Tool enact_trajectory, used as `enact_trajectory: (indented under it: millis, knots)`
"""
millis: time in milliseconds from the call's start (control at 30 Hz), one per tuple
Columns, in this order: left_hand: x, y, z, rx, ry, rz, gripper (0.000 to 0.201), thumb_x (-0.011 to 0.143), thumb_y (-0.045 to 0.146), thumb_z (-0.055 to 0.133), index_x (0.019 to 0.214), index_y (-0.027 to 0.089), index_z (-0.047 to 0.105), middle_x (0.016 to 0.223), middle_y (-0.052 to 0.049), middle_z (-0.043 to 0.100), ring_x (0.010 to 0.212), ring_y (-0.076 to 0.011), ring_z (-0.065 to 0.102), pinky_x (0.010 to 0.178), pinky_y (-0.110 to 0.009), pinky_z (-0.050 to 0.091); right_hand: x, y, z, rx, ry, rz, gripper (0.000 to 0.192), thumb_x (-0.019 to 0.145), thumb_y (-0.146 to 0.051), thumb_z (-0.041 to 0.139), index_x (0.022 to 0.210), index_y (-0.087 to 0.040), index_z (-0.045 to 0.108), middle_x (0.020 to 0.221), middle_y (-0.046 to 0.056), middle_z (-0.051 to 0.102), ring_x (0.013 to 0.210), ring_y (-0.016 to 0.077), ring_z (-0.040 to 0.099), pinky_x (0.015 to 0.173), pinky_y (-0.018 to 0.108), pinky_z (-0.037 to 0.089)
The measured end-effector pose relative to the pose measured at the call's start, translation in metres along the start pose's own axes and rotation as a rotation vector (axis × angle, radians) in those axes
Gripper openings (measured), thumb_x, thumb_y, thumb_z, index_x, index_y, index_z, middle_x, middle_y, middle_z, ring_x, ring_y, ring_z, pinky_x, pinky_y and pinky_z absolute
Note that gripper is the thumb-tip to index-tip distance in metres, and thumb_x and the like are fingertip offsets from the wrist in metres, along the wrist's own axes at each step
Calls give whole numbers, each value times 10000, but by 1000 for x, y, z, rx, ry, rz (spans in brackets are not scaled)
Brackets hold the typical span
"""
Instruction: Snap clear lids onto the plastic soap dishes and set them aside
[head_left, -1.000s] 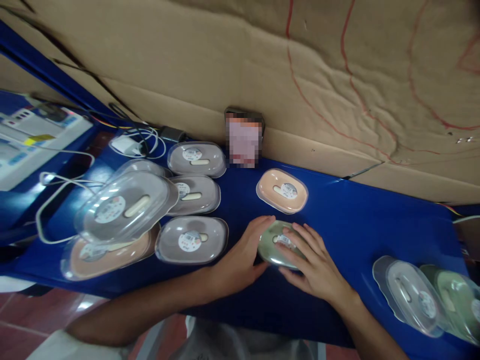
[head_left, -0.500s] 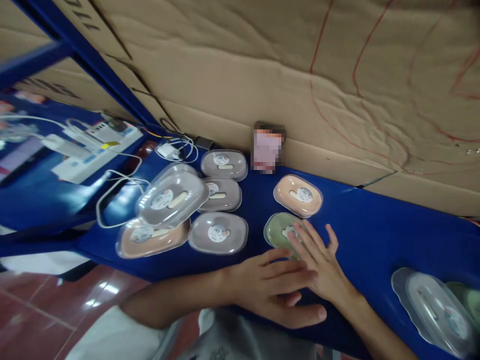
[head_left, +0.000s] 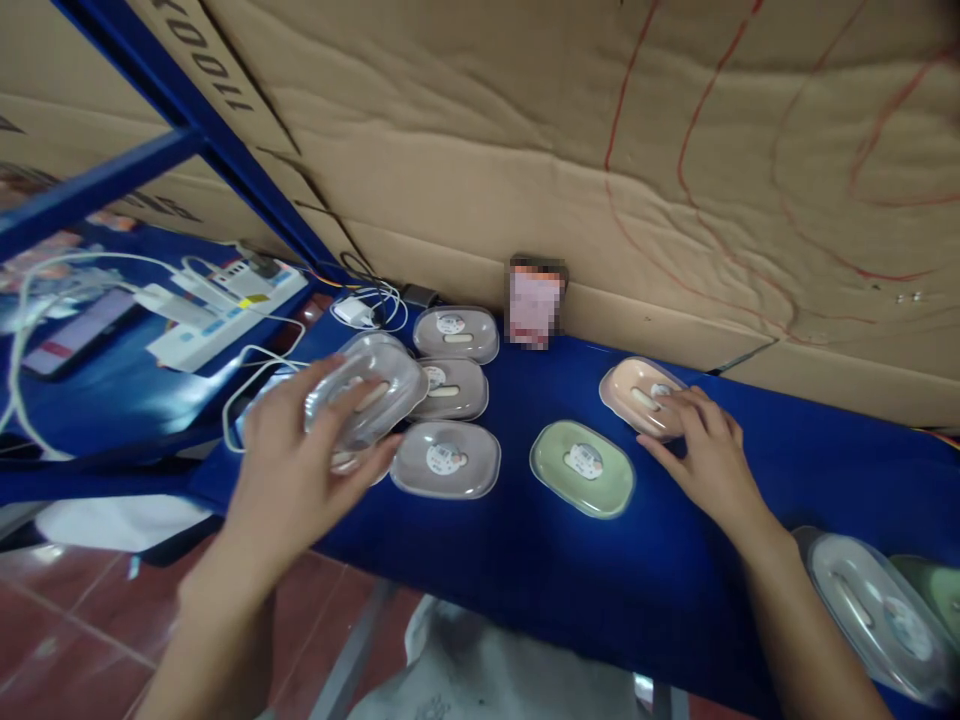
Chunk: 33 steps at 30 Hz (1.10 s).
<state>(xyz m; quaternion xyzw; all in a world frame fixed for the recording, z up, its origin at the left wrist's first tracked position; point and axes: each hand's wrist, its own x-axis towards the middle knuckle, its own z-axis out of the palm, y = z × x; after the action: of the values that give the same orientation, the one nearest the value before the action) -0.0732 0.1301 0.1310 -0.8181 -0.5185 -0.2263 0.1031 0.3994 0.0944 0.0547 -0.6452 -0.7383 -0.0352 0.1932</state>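
Observation:
My left hand (head_left: 307,450) is wrapped over the left end of a grey oval plastic container with a clear cover (head_left: 397,385), thumb at its near side and fingers across its top. This container rests on top of others, largely hidden by the hand. My right hand (head_left: 709,445) grips the right end of a peach container (head_left: 637,395), its thumb on the near edge and its fingers partly over the round label. Between the hands, a green container (head_left: 581,468) lies flat on the blue table (head_left: 525,550).
Three more grey containers (head_left: 446,458) lie beside the left stack. Far right, a clear-covered grey container (head_left: 877,615) is next to a green one (head_left: 937,590). A power strip (head_left: 225,315) with cables and a phone (head_left: 82,333) lie at left. A cardboard wall (head_left: 450,180) stands behind.
My hands, earlier crossed over the green container, have parted. The left has gone to the grey container on the stack; the right has taken hold of the peach container, which has shifted right.

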Motion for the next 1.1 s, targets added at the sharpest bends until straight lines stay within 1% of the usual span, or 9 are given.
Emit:
enact_trajectory:
  millis: [67, 133, 267, 367, 567, 733, 867, 967, 1100]
  knots:
    - [-1, -21, 8, 43, -66, -116, 717, 1013, 533, 729, 1594, 225, 444, 1694, -168, 427, 1515, -416, 510, 1203, -600, 479, -5, 7, 1, 8, -4, 16, 517, 1062, -542, 576, 1483, -241, 584, 1478, 189, 627, 1502, 394, 529, 1122, 556, 504]
    - [-1, -33, 19, 32, -127, -151, 742, 1024, 537, 708, 1621, 219, 404, 1656, -179, 463, 1476, -392, 553, 1186, -569, 514, -8, 12, 1, -23, -1, 22, 491, 1071, -487, 566, 1489, -231, 575, 1489, 192, 620, 1509, 392, 521, 1099, 541, 527]
    - [1, -30, 32, -94, -108, -104, 656, 1007, 486, 728, 1576, 297, 462, 1560, -112, 544, 1378, -370, 615, 1186, -597, 527, -16, 18, -2, -140, 47, 34, 451, 1083, -381, 532, 1501, -211, 553, 1523, 183, 624, 1511, 402, 519, 1212, 626, 410]
    - [8, -4, 31, -249, -83, -27, 679, 988, 474, 733, 1592, 363, 442, 1589, -72, 519, 1424, -382, 574, 1233, -638, 490, -22, 21, -5, -184, 84, 53, 429, 1099, -375, 505, 1487, -200, 558, 1542, 184, 620, 1530, 416, 492, 1254, 675, 318]
    - [48, 81, 54, -377, -298, 284, 796, 947, 447, 811, 1630, 314, 426, 1665, -139, 476, 1469, -404, 549, 1187, -624, 537, -25, 24, -17, -92, 26, 30, 476, 1046, -610, 594, 1324, -229, 661, 1289, 162, 709, 1262, 386, 661, 1065, 570, 490]
    - [85, 132, 95, -414, -321, 185, 837, 931, 630, 783, 1610, 246, 479, 1606, -190, 532, 1444, -426, 563, 1155, -624, 543, -22, 15, -26, -18, 20, -68, 350, 1095, -433, 581, 1383, -246, 644, 1330, 118, 738, 1279, 309, 677, 1147, 513, 444]
    - [88, 150, 113, -475, -311, 44, 782, 966, 645, 726, 1601, 255, 486, 1600, -186, 522, 1443, -428, 552, 1117, -624, 561, -19, 0, -30, -58, 114, -63, 327, 1104, -260, 545, 1417, -245, 637, 1412, 120, 719, 1355, 308, 644, 1186, 514, 392]
    - [82, 154, 115, -567, -234, -29, 739, 993, 584, 717, 1603, 250, 466, 1628, -194, 455, 1469, -408, 527, 1178, -616, 515, -19, -11, -28, -5, 26, -128, 351, 1098, -275, 576, 1445, -254, 629, 1362, 97, 750, 1267, 282, 684, 1085, 447, 456]
    - [78, 154, 117, -588, -206, -50, 716, 1005, 562, 701, 1581, 207, 467, 1560, -214, 454, 1462, -404, 509, 1224, -633, 457, -22, -17, -15, -37, -113, -153, 493, 1079, -388, 631, 1526, -191, 573, 1494, 144, 682, 1356, 331, 644, 1104, 484, 460]
